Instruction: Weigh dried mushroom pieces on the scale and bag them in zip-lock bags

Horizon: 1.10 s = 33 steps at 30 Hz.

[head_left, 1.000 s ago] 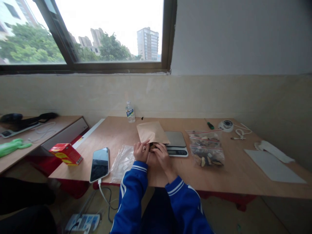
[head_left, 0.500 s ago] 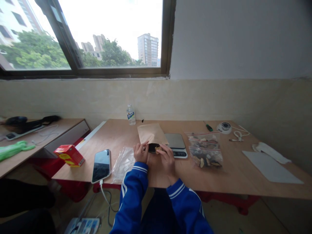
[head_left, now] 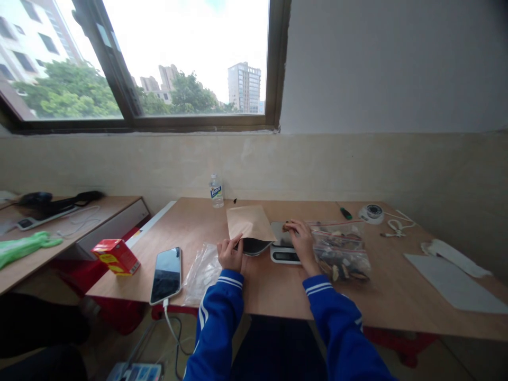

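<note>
My left hand [head_left: 230, 253] is closed on the near edge of a tan paper pouch [head_left: 249, 221], whose mouth gapes open and shows a dark inside. Pinched in the fingertips of my right hand [head_left: 302, 241] is a small brown dried piece [head_left: 286, 227], held over the plate of a kitchen scale [head_left: 280, 233]. That hand hides part of the scale. Just right of it lie zip bags [head_left: 343, 259] of dried brown and pale slices; their exact kind I cannot make out. Beside my left hand are clear plastic bags [head_left: 202, 272].
A phone [head_left: 165, 275] on a charging cable and a red box [head_left: 116, 256] occupy the table's left side. Toward the back stand a water bottle [head_left: 216, 191] and a white dome camera [head_left: 372, 213]. White sheet [head_left: 452, 280] at right. A person's dark-clothed legs [head_left: 43, 328] show lower left.
My right hand has moved from the pouch mouth rightward to above the scale, with a brown piece in its fingers. My left hand stays at the pouch. The view has shifted slightly.
</note>
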{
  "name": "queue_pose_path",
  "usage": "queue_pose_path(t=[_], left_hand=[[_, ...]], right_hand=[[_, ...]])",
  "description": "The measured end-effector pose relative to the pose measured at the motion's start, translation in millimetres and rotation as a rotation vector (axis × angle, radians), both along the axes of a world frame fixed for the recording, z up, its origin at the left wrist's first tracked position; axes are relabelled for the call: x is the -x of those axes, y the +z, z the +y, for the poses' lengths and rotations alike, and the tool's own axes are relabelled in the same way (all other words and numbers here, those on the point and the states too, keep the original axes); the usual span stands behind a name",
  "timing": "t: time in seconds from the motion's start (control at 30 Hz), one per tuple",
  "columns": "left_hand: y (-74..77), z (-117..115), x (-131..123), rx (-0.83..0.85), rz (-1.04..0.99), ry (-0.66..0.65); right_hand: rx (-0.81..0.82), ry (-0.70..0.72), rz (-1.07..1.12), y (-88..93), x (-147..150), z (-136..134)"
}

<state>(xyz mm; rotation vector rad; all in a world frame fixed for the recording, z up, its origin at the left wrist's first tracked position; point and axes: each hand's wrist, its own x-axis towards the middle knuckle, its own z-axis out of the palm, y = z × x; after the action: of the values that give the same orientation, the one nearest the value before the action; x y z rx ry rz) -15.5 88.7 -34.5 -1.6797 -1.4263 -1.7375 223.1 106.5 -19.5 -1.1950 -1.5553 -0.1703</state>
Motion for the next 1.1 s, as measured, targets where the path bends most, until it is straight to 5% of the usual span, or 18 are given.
queue_pose_path(t=[0.27, 0.4, 0.53, 0.7, 1.1], left_hand=[[-0.2, -1.1, 0.7, 0.011, -0.001, 0.012], [-1.7, -0.8, 2.1, 0.012, -0.016, 0.035], [-2.8, -1.1, 3.6, 0.029, -0.023, 0.039], [-2.7, -1.1, 4.3, 0.031, -0.017, 0.024], [3.8, -0.7, 3.5, -0.026, -0.052, 0.099]], right_hand=[[0.059, -0.033, -0.107, -29.5, -3.6, -8.4], [0.060, 0.034, -0.040, -28.7, -4.2, -15.8], [0.055, -0.047, 0.084, -28.3, -10.4, -15.6], [0.108, -0.172, 0.118, -39.1, -30.3, -6.3], [0.309, -0.087, -0.098, -54.1, -82.1, 11.1]])
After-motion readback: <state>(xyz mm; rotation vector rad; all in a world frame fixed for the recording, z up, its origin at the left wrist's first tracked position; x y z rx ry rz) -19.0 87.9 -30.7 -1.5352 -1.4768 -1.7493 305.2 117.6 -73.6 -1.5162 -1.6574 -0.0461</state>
